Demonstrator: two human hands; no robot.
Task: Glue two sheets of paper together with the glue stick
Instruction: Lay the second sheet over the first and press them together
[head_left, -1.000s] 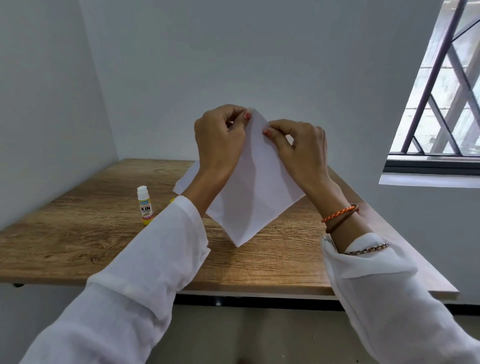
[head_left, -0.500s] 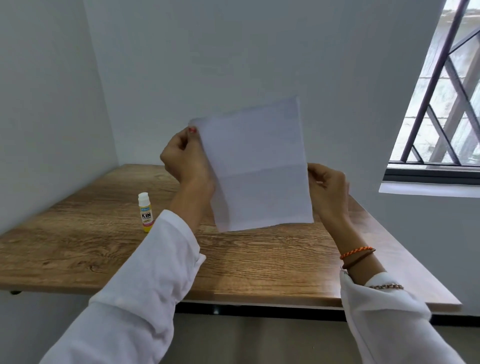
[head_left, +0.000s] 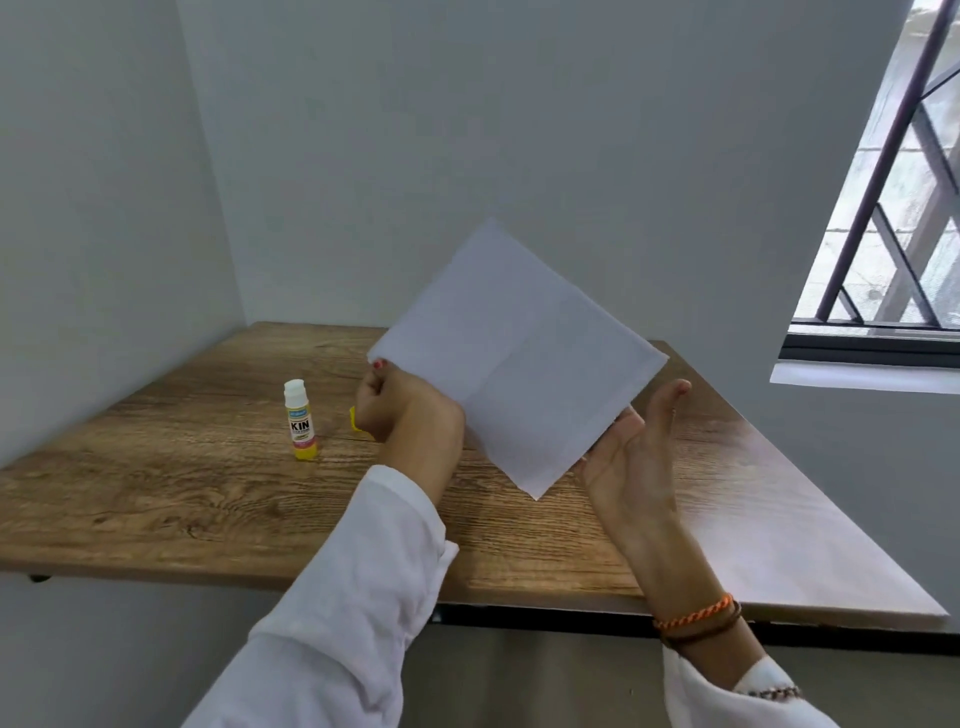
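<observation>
The left hand (head_left: 402, 410) pinches the corner of a white, creased sheet of paper (head_left: 519, 358) and holds it tilted in the air above the wooden desk (head_left: 182, 488). The right hand (head_left: 631, 457) is spread flat, palm up, its fingers under the sheet's lower right edge. A small white glue stick with a yellow base (head_left: 300, 420) stands upright and uncapped on the desk, left of the left hand. A small yellow piece (head_left: 354, 419), partly hidden, shows behind that hand.

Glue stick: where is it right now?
In the head view the glue stick stands upright on the left part of the wooden table, just left of the left hand that holds the paper.
</observation>
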